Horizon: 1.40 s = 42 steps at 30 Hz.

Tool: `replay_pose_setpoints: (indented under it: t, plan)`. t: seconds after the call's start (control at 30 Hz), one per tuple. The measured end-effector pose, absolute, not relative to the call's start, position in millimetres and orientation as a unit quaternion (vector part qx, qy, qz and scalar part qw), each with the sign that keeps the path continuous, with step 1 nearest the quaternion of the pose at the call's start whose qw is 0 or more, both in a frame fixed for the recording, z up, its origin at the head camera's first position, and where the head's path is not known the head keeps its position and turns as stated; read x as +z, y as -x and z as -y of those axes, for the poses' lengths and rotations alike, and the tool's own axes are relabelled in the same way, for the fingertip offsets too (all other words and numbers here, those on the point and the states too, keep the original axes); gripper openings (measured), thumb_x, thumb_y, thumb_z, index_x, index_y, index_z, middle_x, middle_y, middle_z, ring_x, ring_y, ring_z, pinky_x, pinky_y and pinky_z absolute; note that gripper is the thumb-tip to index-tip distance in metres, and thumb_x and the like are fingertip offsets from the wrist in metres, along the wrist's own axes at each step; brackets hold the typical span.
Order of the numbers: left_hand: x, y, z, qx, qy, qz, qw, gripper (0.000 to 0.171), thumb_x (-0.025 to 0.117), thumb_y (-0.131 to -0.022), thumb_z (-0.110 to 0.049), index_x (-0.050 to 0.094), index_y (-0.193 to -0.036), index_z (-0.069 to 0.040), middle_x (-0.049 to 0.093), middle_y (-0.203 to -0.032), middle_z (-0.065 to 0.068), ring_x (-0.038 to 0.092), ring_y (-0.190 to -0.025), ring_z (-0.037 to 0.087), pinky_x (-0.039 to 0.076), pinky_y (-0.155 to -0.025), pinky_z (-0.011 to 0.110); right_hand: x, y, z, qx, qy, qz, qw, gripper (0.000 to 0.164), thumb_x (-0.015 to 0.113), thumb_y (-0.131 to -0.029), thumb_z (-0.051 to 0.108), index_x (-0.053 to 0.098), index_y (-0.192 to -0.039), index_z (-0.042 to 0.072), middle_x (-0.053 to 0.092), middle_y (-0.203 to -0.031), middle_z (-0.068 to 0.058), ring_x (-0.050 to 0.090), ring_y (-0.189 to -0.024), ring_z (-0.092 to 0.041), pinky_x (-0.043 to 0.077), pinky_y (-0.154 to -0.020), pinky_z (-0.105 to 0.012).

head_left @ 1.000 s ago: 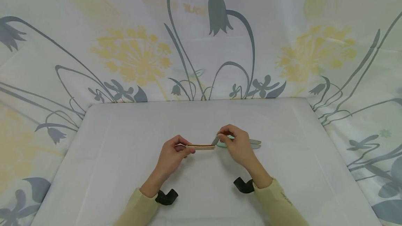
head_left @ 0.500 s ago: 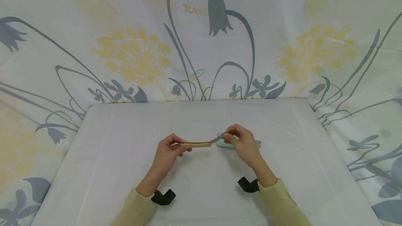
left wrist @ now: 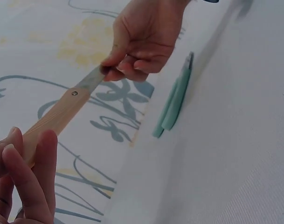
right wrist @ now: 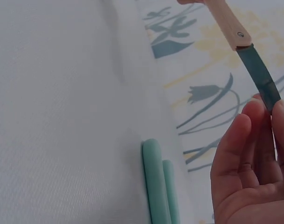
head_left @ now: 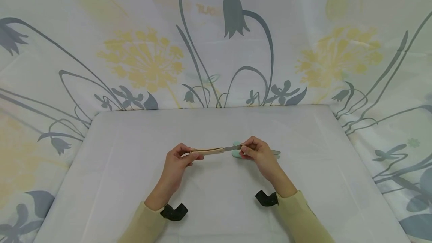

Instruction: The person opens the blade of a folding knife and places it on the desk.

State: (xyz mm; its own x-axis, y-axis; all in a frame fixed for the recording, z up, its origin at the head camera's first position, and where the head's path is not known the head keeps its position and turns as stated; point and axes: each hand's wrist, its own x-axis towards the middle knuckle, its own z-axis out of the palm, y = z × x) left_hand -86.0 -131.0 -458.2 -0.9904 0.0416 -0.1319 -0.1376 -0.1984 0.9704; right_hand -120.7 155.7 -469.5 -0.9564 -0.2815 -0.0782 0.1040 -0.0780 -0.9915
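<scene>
A folding knife [head_left: 207, 152] with a pale wooden handle is held in the air between both hands, its grey blade [head_left: 232, 147] swung out nearly in line with the handle. My left hand [head_left: 177, 162] grips the end of the handle [left wrist: 58, 112] between thumb and fingers. With thumb and fingertips my right hand [head_left: 264, 161] pinches the blade near its tip, as the right wrist view shows on the blade [right wrist: 262, 77]. The tip itself is hidden by the fingers.
Two mint-green handles [left wrist: 173, 105] with grey metal ends lie side by side on the white table [head_left: 216, 198], behind and under the right hand in the head view. A floral curtain [head_left: 145, 59] rises around the table's far and side edges.
The blade has swung from a steep angle to nearly straight with the handle. My left hand has shifted left and slightly up; the right hand has moved slightly right.
</scene>
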Motion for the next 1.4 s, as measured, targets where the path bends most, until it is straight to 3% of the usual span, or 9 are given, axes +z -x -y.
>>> replay_pose_setpoints:
  t: [0.13,0.27,0.57,0.73,0.87,1.0,1.13,1.4]
  plan:
    - [-459.2,88.3,130.8,0.787,0.045,-0.612,0.062,0.012,0.07,-0.092,-0.004,0.059,-0.09,-0.008,0.074,-0.081,0.009,0.073,-0.082,0.019,0.041,-0.065,0.024,-472.8,122.1,-156.0,-0.731,0.067,-0.665,0.136,0.008,0.061,-0.098,0.003,0.059,-0.099,-0.004,0.067,-0.09,-0.011,0.065,-0.084,-0.017,0.055,-0.079,-0.031]
    - [-459.4,89.5,129.8,0.794,0.056,-0.601,0.072,0.011,0.068,-0.094,-0.004,0.058,-0.094,-0.008,0.073,-0.084,0.006,0.073,-0.082,0.017,0.042,-0.065,0.023,-471.7,122.9,-156.5,-0.726,0.061,-0.673,0.127,0.019,0.065,-0.096,0.006,0.058,-0.103,-0.011,0.066,-0.094,-0.019,0.065,-0.084,-0.016,0.055,-0.079,-0.031]
    - [-464.4,99.1,125.8,0.772,0.045,-0.627,0.097,0.017,0.068,-0.095,-0.008,0.059,-0.108,-0.003,0.073,-0.091,0.006,0.072,-0.087,0.016,0.044,-0.067,0.025,-460.0,123.9,-163.9,-0.699,0.019,-0.709,0.09,0.025,0.07,-0.094,0.009,0.062,-0.107,-0.01,0.066,-0.099,-0.017,0.066,-0.089,-0.027,0.056,-0.083,-0.038]
    - [-463.9,108.7,117.1,0.747,0.035,-0.656,0.101,0.021,0.068,-0.095,-0.011,0.064,-0.113,-0.002,0.072,-0.099,0.007,0.072,-0.088,0.016,0.046,-0.068,0.025,-460.0,125.8,-176.4,-0.68,0.006,-0.73,0.066,0.024,0.07,-0.095,0.012,0.063,-0.109,-0.006,0.068,-0.098,-0.012,0.067,-0.089,-0.027,0.056,-0.079,-0.031]
    - [-465.0,120.8,106.2,0.716,0.032,-0.69,0.098,0.021,0.072,-0.093,-0.015,0.071,-0.112,-0.005,0.071,-0.1,0.009,0.071,-0.087,0.021,0.047,-0.068,0.026,-460.9,127.3,-189.5,-0.659,-0.004,-0.751,0.05,0.024,0.068,-0.096,0.012,0.063,-0.112,-0.005,0.069,-0.096,-0.005,0.067,-0.091,-0.031,0.056,-0.078,-0.031]
    - [-469.6,138.5,90.4,0.684,0.025,-0.722,0.099,0.021,0.074,-0.092,-0.017,0.073,-0.11,-0.008,0.072,-0.097,0.008,0.07,-0.09,0.028,0.049,-0.071,0.031,-465.1,130.5,-205.4,-0.636,-0.018,-0.771,0.033,0.024,0.066,-0.098,0.012,0.063,-0.114,-0.005,0.07,-0.099,-0.012,0.066,-0.092,-0.032,0.056,-0.077,-0.03]
    - [-475.2,156.8,72.9,0.665,0.02,-0.74,0.1,0.018,0.073,-0.092,-0.015,0.072,-0.108,-0.008,0.071,-0.097,0.006,0.07,-0.092,0.028,0.052,-0.073,0.033,-470.0,133.8,-220.4,-0.614,-0.033,-0.788,0.025,0.029,0.065,-0.099,0.016,0.063,-0.115,-0.007,0.071,-0.101,-0.015,0.067,-0.09,-0.027,0.055,-0.076,-0.027]
    - [-487.9,180.0,40.2,0.631,0.007,-0.769,0.098,0.014,0.074,-0.091,-0.012,0.074,-0.102,-0.004,0.071,-0.088,0.005,0.07,-0.078,0.021,0.05,-0.064,0.023,-475.5,137.1,-243.4,-0.584,-0.075,-0.808,0.014,0.032,0.066,-0.098,0.016,0.064,-0.117,-0.009,0.07,-0.099,-0.016,0.066,-0.08,-0.012,0.055,-0.07,-0.022]
